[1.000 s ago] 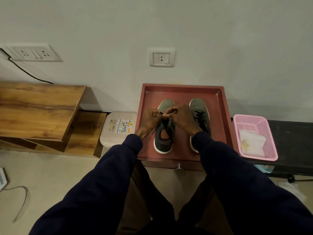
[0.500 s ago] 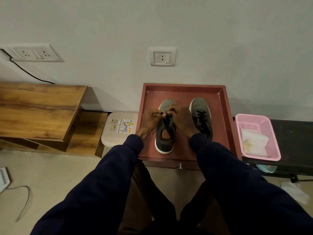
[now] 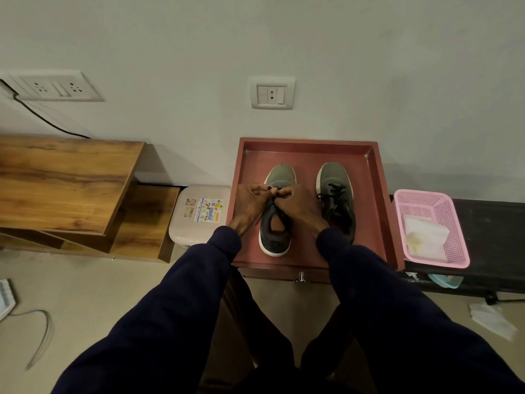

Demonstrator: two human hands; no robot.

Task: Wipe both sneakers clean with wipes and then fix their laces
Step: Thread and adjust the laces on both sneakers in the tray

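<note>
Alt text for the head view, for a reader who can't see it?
Left hand and right hand pinch the lace of the left sneaker, beside the right sneaker in a red tray; a pink basket with wipes stands right of it.

One wide-angle camera, worn on the person's head, looks forward and steeply down along the outstretched dark-blue sleeves (image 3: 176, 308), close enough that they fill the lower frame. The left grip (image 3: 251, 204) and right grip (image 3: 299, 207), pinching the black lace (image 3: 275, 204), sit just above frame centre. Beyond them the pale grey wall (image 3: 284, 38) fills the top, the picture's edges bowed by the lens.
</note>
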